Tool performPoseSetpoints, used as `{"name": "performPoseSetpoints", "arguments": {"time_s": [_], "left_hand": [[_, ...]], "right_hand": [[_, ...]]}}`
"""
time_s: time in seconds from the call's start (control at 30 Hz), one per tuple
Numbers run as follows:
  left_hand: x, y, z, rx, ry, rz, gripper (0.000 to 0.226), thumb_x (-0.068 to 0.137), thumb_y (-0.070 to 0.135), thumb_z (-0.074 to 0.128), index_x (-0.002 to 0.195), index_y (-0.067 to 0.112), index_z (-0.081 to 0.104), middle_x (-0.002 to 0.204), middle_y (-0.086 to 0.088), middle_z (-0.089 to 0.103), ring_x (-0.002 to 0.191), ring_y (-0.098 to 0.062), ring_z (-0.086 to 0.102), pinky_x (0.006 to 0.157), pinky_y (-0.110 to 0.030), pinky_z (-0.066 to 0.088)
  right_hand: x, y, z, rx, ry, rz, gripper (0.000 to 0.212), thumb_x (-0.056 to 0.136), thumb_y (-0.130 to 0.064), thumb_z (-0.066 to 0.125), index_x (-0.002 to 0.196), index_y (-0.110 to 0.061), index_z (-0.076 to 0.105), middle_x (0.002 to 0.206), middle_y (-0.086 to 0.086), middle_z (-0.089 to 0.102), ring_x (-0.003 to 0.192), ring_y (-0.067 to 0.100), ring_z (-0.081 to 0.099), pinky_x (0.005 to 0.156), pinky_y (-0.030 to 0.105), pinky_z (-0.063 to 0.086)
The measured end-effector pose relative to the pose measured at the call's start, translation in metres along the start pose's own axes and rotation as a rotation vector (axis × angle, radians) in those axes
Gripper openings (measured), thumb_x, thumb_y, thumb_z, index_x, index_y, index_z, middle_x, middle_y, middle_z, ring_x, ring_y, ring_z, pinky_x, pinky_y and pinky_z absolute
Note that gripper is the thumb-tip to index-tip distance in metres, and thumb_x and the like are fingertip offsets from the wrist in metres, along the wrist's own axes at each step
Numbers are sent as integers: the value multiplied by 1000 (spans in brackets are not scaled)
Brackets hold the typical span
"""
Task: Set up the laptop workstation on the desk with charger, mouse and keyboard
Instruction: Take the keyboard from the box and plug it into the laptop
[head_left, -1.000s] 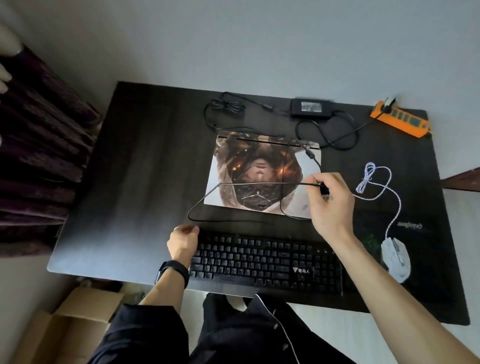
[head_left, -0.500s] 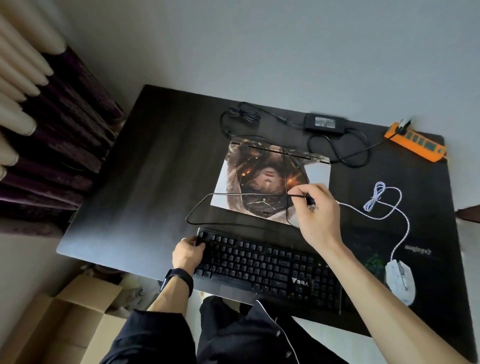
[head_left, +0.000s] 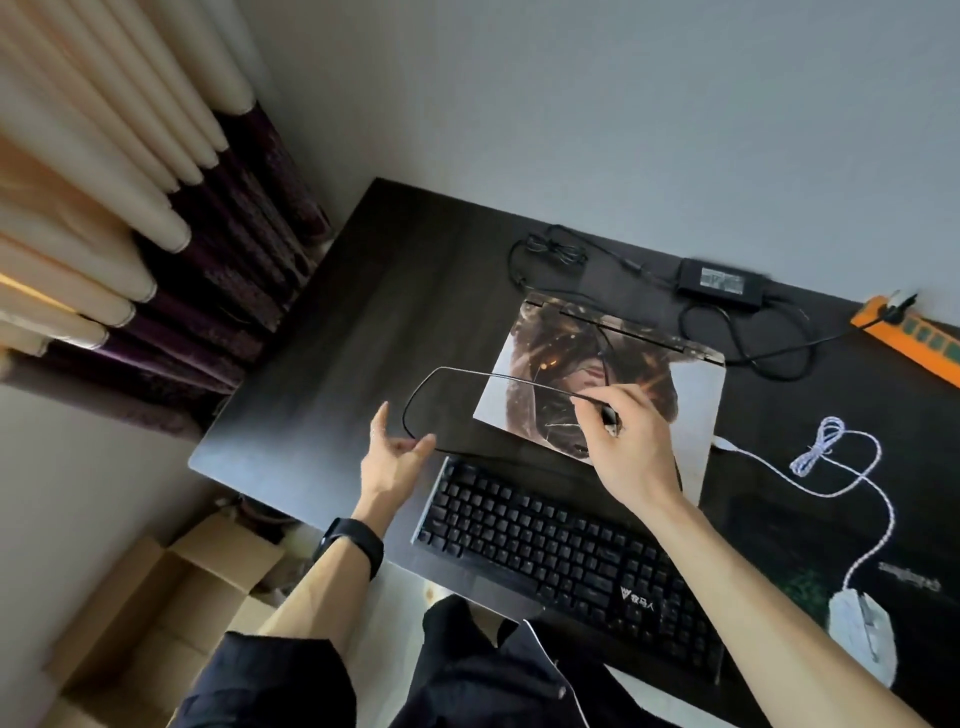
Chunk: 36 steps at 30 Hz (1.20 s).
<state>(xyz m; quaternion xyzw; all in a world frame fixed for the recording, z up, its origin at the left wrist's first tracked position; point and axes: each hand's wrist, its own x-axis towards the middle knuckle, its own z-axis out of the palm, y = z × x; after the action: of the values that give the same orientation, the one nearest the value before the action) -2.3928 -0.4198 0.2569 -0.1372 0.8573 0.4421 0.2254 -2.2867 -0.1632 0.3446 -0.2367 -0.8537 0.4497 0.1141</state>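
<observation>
Left hand (head_left: 397, 457) has left the keyboard (head_left: 561, 556) and reaches, fingers spread, for the cable (head_left: 457, 369) loop. Right hand (head_left: 631, 447) still pinches the plug (head_left: 609, 415) over the closed laptop (head_left: 691, 395). Keyboard sits at the surface (head_left: 363, 291) front; plugging in likely next.

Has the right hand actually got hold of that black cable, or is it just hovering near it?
Touching. The head view shows the right hand pinching the black cable at its plug end, over the closed laptop.
</observation>
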Motion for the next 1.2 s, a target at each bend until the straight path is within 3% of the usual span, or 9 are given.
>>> {"name": "performPoseSetpoints", "arguments": {"time_s": [0.13,0.27,0.33,0.47,0.67,0.8,0.93,1.07,1.2], "left_hand": [[15,55,-33,193,-43,244,43,84,55,66,123,38,60,75,6,72,80,-11,69,79,-28,52],[32,96,-54,219,-24,395,81,81,51,70,149,34,29,84,11,70,79,-7,66,74,-24,51],[44,112,-60,313,-50,483,80,85,49,68,151,40,23,81,13,69,77,-4,65,72,-21,51],[86,119,-73,491,-38,560,30,94,56,50,107,35,66,82,12,70,83,-16,68,75,-32,56],[191,96,-131,631,24,406,46,91,65,38,98,31,67,85,3,73,87,-28,69,76,-39,57],[242,98,-161,757,42,297,42,96,57,44,108,25,68,105,-12,70,100,-38,65,83,-43,54],[274,90,-170,884,-63,142,39,96,49,50,113,17,66,118,-14,65,108,-37,63,85,-42,52],[291,80,-172,836,-131,48,40,94,44,54,128,22,57,130,-13,59,116,-36,58,90,-41,49],[298,82,-165,699,-163,55,52,93,38,56,140,20,44,136,-14,55,120,-37,56,95,-44,49]], "right_hand": [[24,-24,24,-24,-53,-64,16,94,-27,65,103,-21,76,103,-12,64,99,14,63,91,28,49],[53,-62,47,-80,-104,-185,18,97,-25,60,105,-22,76,105,-11,63,92,7,61,85,22,47],[68,-79,60,-105,-128,-279,22,100,-26,55,108,-22,75,107,-10,63,91,7,62,82,23,48],[105,-109,87,-166,-134,-376,27,102,-24,50,120,-21,71,118,-7,61,73,7,60,79,24,49],[182,-149,120,-143,78,-187,37,103,-28,38,133,-29,61,129,-15,57,92,19,73,90,39,55],[220,-159,137,-152,172,-119,30,105,-29,43,124,-31,66,120,-17,62,74,15,74,74,21,55],[243,-154,155,-10,269,77,19,99,-29,55,110,-35,69,96,-18,69,83,16,71,87,41,57],[237,-152,169,-75,35,142,27,100,-26,55,127,-30,52,87,-19,73,77,9,66,84,20,50],[223,-143,185,-194,-129,132,23,102,-28,53,121,-33,40,115,-18,71,70,17,70,77,38,57]]}}
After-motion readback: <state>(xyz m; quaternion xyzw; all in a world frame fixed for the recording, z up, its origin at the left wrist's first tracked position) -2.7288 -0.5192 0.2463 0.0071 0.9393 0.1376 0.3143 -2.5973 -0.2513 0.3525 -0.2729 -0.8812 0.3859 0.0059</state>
